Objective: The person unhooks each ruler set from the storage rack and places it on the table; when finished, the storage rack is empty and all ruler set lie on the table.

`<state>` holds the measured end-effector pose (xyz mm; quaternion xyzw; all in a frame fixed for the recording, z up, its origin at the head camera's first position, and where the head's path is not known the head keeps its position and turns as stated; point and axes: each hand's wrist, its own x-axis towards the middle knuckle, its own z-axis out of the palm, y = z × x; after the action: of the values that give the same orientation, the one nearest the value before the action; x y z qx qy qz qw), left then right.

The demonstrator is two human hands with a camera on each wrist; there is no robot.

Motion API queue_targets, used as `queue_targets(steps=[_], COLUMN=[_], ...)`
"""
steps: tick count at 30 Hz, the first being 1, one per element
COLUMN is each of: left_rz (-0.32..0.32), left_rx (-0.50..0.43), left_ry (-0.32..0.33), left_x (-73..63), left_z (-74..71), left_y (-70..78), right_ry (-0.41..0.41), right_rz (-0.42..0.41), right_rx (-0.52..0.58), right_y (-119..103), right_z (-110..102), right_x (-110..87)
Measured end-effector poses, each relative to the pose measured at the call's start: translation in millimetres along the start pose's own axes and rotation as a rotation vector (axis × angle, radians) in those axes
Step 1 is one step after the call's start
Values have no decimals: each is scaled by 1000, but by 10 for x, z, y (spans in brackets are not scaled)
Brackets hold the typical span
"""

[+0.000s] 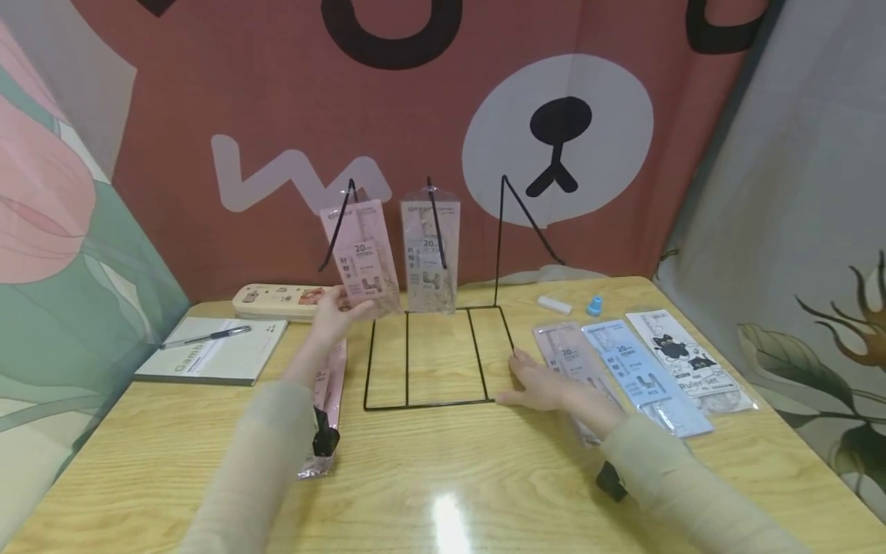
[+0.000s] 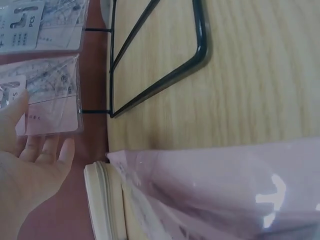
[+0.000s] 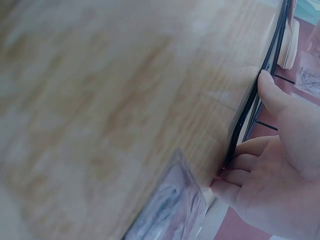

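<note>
A black wire display rack [image 1: 443,405] with three upright hooks stands on the table. On its left hook hangs a pink ruler-set packet [image 1: 361,250], tilted. My left hand [image 1: 335,314] pinches this packet at its lower left edge, the thumb in front and the other fingers behind, as the left wrist view shows. A second ruler-set packet [image 1: 431,258] hangs straight on the middle hook, and the right hook [image 1: 531,219] bears nothing. At the rack's front right corner my right hand [image 1: 543,382] grips the base wire, thumb at the front bar and fingers by the side.
Right of the rack lie a pink packet [image 1: 564,346], a blue packet [image 1: 640,377] and a white ruler-set packet [image 1: 685,358]. A white eraser [image 1: 554,305] and blue cap-like piece [image 1: 594,306] lie behind. Leftward are a pink packet [image 1: 334,385], notebook [image 1: 208,362], pen [image 1: 208,337] and pencil case [image 1: 277,300].
</note>
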<state>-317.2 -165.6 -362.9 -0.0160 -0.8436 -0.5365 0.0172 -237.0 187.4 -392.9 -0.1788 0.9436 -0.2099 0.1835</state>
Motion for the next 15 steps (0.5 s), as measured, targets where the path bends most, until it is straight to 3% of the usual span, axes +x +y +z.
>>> queue_targets(steps=[5, 11, 15], left_rz=[14, 38, 112], left_rx=[21, 65, 72], left_ry=[-5, 80, 90], left_x=[-49, -172, -293], left_z=[35, 17, -33], left_y=[-13, -32, -57], right_ry=[3, 7, 6], right_rz=[8, 6, 5], right_rx=[-10, -18, -5], right_y=[11, 32, 40], right_z=[13, 22, 14], right_x=[9, 19, 13])
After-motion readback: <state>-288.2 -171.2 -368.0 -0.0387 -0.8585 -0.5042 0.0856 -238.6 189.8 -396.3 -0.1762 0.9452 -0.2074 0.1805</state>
